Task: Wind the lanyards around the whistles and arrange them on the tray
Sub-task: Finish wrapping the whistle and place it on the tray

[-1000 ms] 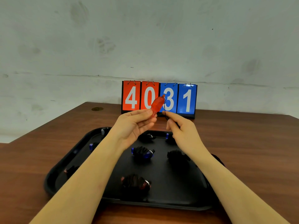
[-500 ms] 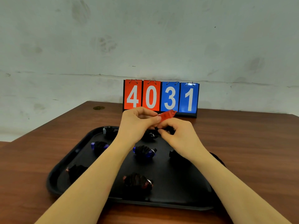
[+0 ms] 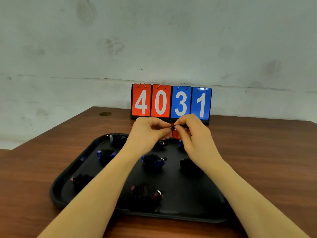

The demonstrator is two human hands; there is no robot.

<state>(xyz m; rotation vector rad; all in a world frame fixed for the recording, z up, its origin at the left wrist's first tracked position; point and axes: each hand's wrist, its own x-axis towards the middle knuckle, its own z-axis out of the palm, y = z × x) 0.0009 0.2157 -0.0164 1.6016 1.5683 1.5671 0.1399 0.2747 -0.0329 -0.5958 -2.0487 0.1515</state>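
Brown wooden table (image 3: 257,152) carries the black tray (image 3: 68,182), where wound whistles such as the blue one (image 3: 154,160) and the red one (image 3: 147,193) already lie. Since 1 second ago the red whistle (image 3: 175,134) has dropped from upright to level between both hands above the tray's far edge, so winding looks underway. Left hand (image 3: 147,133) pinches its end; right hand (image 3: 192,133) pinches the black lanyard (image 3: 178,126) against it.
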